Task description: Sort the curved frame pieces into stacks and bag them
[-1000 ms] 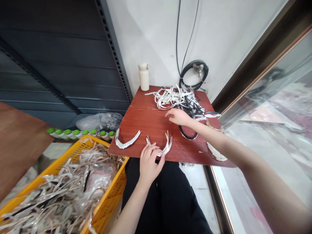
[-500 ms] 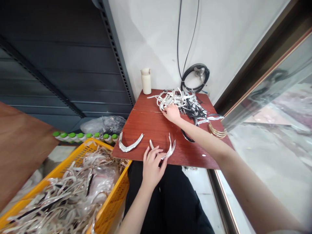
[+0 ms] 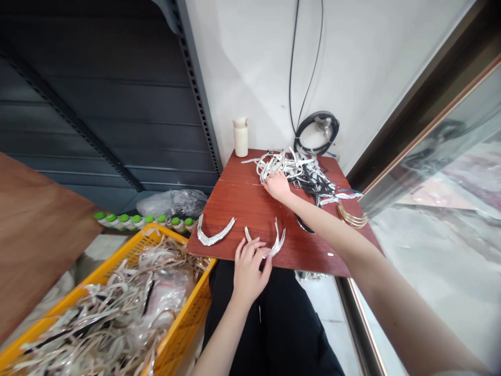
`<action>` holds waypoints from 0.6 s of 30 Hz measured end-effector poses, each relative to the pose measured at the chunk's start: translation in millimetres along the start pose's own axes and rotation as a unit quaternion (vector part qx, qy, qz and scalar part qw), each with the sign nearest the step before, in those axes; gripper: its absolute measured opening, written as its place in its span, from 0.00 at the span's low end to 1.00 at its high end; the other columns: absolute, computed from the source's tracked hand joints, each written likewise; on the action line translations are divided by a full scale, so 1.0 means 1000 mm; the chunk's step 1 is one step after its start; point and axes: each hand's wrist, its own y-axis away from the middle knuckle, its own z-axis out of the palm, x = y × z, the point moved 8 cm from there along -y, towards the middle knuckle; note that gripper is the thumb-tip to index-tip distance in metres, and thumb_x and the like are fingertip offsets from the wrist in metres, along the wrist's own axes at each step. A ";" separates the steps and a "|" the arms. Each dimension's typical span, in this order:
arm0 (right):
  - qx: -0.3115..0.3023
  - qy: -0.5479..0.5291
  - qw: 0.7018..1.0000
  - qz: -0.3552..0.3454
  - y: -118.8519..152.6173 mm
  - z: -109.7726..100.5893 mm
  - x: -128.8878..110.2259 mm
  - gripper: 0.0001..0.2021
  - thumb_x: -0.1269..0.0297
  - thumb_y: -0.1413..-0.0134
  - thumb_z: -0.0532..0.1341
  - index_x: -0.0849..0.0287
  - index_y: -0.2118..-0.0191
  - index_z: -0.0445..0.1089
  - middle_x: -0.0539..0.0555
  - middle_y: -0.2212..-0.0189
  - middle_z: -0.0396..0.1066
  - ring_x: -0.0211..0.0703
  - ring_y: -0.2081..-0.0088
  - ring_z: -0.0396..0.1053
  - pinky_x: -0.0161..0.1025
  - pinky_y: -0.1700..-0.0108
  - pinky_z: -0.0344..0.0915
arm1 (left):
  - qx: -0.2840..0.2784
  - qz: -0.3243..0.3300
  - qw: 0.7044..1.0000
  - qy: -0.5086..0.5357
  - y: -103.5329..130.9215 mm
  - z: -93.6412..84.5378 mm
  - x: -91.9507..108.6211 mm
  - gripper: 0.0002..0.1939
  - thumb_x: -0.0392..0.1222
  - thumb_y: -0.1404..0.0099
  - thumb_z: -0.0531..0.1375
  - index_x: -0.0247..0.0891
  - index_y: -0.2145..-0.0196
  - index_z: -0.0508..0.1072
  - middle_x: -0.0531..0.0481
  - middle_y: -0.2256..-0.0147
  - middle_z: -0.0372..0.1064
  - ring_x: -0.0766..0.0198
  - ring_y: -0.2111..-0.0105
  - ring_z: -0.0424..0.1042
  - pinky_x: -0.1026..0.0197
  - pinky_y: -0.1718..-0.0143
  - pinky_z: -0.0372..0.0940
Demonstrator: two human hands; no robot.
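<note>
My left hand lies at the front edge of the red-brown table. Its fingers are apart and rest over a bundle of thin white curved bands, hiding the middle of the bundle. A second U-shaped bundle of white bands lies to its left. Farther back, my right hand reaches to the near left side of a tangled pile of white and black bands. Its fingers are curled closed at a white band there; the fingertips are partly hidden.
Gold curved bands lie at the table's right side, and a cream bottle stands at the back left. A yellow crate full of loose bands is at my left. Coiled black cable hangs behind the table.
The whole view has shifted slightly, with the table now a little lower and farther right. Both hands keep almost the same places on the bands.
</note>
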 end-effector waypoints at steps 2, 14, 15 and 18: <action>0.003 -0.014 1.000 0.018 0.002 0.000 0.004 0.17 0.66 0.34 0.52 0.70 0.56 0.76 0.71 0.53 0.73 0.61 0.47 0.64 0.52 0.43 0.53 | -0.002 -0.004 1.000 0.003 0.000 0.000 0.000 0.08 0.36 0.34 0.58 0.44 0.58 0.73 0.48 0.55 0.73 0.56 0.46 0.70 0.42 0.37 0.52; 0.095 -0.234 0.966 0.054 -0.001 -0.054 0.044 0.14 0.63 0.32 0.47 0.59 0.55 0.68 0.56 0.62 0.74 0.44 0.60 0.70 0.40 0.54 0.63 | 0.012 0.005 1.000 0.016 0.000 -0.001 -0.003 0.04 0.41 0.35 0.61 0.43 0.61 0.74 0.48 0.55 0.73 0.55 0.48 0.71 0.46 0.42 0.63; 0.098 -0.271 0.957 0.044 0.000 -0.063 0.047 0.14 0.62 0.32 0.47 0.59 0.55 0.68 0.54 0.62 0.74 0.42 0.61 0.70 0.38 0.55 0.64 | 0.014 0.006 1.000 0.017 0.000 -0.001 -0.003 0.04 0.42 0.34 0.61 0.43 0.61 0.74 0.48 0.55 0.73 0.55 0.48 0.71 0.47 0.44 0.65; 0.080 -0.426 0.901 -0.019 0.004 -0.092 0.045 0.12 0.60 0.37 0.51 0.59 0.61 0.68 0.53 0.64 0.73 0.42 0.63 0.69 0.39 0.55 0.64 | 0.018 0.009 1.000 0.019 -0.001 -0.001 -0.004 0.04 0.41 0.34 0.61 0.42 0.62 0.74 0.48 0.55 0.74 0.55 0.48 0.71 0.49 0.46 0.67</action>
